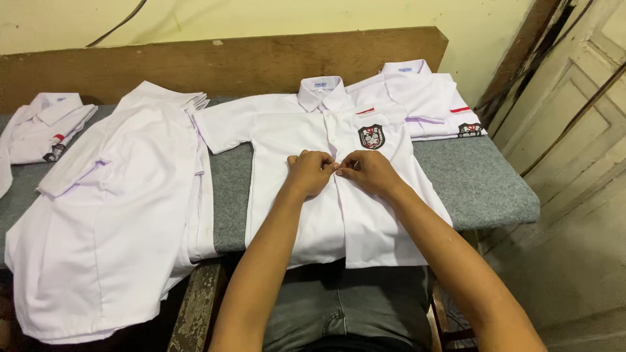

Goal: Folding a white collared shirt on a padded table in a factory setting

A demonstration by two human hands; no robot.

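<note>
Nearest, both forearms reach forward over the lap in grey jeans [339,306]. The left hand [310,173] and right hand [370,172] meet fingertip to fingertip at the middle of a white short-sleeved uniform shirt [306,215], each pinched shut on the front placket, apparently at a button, though the button itself is hidden. Neither hand is nearer; they sit level, one on each side of the seam. The shirt lies face up on the grey padded table [482,186], its long axis running straight away from the person: hem hanging over the near edge, collar pointing to the far wooden backboard [228,62]. A black chest crest [371,137] sits just beyond the right hand. Left lies a heap of white shirts [111,215]; farther off, folded shirts [424,98] at the back right and another folded shirt [45,127] far left.
</note>
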